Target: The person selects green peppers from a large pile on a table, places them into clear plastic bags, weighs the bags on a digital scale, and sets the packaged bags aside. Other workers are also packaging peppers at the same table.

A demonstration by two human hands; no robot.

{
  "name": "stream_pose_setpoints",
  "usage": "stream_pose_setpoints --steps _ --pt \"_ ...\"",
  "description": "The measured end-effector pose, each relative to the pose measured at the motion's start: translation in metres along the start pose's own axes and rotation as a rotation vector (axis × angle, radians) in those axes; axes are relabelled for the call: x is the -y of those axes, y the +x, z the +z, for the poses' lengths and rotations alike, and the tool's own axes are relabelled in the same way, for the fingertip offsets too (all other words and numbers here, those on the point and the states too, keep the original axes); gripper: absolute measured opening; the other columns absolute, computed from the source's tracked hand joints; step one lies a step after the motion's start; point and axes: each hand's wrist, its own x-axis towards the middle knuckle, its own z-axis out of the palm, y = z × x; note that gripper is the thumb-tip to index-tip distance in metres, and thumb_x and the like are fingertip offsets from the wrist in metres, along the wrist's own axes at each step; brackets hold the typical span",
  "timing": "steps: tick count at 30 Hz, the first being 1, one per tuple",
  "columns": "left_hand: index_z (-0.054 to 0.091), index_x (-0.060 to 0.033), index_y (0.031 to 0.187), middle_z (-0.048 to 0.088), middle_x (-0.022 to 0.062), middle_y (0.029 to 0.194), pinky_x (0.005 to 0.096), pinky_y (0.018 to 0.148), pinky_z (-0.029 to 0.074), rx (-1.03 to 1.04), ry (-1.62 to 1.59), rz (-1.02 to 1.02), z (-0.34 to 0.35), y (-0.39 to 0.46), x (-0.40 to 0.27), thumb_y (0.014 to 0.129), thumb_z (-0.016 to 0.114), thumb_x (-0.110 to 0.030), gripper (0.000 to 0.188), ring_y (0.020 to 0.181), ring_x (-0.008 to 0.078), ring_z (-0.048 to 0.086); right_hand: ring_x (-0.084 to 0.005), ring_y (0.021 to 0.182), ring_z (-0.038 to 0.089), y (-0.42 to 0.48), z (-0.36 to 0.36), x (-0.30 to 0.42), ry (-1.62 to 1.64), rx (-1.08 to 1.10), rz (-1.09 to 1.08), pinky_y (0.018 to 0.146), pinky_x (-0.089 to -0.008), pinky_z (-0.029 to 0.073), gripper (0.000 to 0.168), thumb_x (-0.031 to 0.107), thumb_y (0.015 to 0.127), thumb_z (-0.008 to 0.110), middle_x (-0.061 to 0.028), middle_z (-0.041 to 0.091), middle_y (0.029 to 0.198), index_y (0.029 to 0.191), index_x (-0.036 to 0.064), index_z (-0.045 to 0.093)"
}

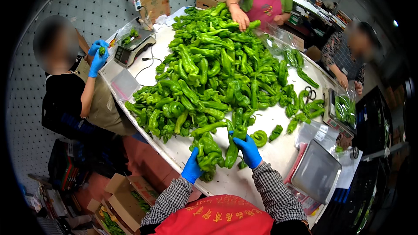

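Note:
My left hand (192, 167), in a blue glove, holds a cluster of glossy green peppers (206, 150) above the near edge of the white table (276, 156). My right hand (249, 151), gloved the same way, grips a green pepper (240, 133); another long pepper (232, 151) hangs beside its fingers. Just right of that hand lies a curled pepper (260, 138). Beyond both hands spreads a large heap of long, wrinkled green peppers (209, 68). My fingertips are partly hidden by the peppers.
A scale with a metal tray (316, 171) stands at near right, plastic bags (318, 133) behind it. Scissors (309, 94) lie farther right. A co-worker handles a bagged batch (344, 109) there. Two others work at left and far side. Cardboard boxes (125, 207) stand below left.

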Motion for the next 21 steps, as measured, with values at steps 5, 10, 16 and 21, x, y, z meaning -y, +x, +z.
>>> stream_pose_setpoints --steps 5,10,16,21 --pt "0.042 -0.0068 0.15 0.054 0.0145 0.143 0.0438 0.112 0.046 0.114 0.087 -0.219 0.054 0.02 0.04 0.101 0.059 -0.044 0.064 0.129 0.029 0.056 -0.0162 0.115 0.061 -0.088 -0.025 0.016 -0.009 -0.073 -0.111 0.101 -0.0312 0.048 0.045 0.017 0.096 0.066 -0.0082 0.064 0.129 0.138 0.001 0.056" --pt "0.041 -0.0057 0.15 0.054 0.0151 0.143 0.044 0.111 0.046 0.286 0.174 -0.355 0.144 0.052 0.101 0.101 0.06 -0.037 0.06 0.129 0.0285 0.057 -0.0174 0.114 0.061 -0.161 -0.081 0.048 -0.054 -0.398 -0.294 0.1 -0.0319 0.049 0.045 0.012 0.097 0.066 -0.0088 0.063 0.128 0.139 0.002 0.054" --pt "0.049 -0.0029 0.144 0.062 0.0105 0.134 0.0349 0.103 0.051 0.535 0.38 -0.502 0.257 0.078 0.197 0.101 0.06 -0.035 0.054 0.118 0.0203 0.064 -0.0187 0.107 0.063 -0.235 -0.183 0.065 -0.304 -0.895 -0.481 0.093 -0.0331 0.051 0.044 0.012 0.095 0.069 -0.0108 0.066 0.12 0.135 0.0 0.055" --pt "0.052 -0.0036 0.141 0.064 0.0092 0.13 0.0341 0.098 0.054 0.613 0.426 -0.592 0.311 0.094 0.261 0.099 0.066 -0.027 0.051 0.114 0.0202 0.065 -0.0352 0.124 0.057 -0.283 -0.251 0.077 -0.757 -1.187 -0.447 0.103 -0.04 0.047 0.057 0.013 0.089 0.073 -0.0233 0.053 0.14 0.141 0.0 0.051"
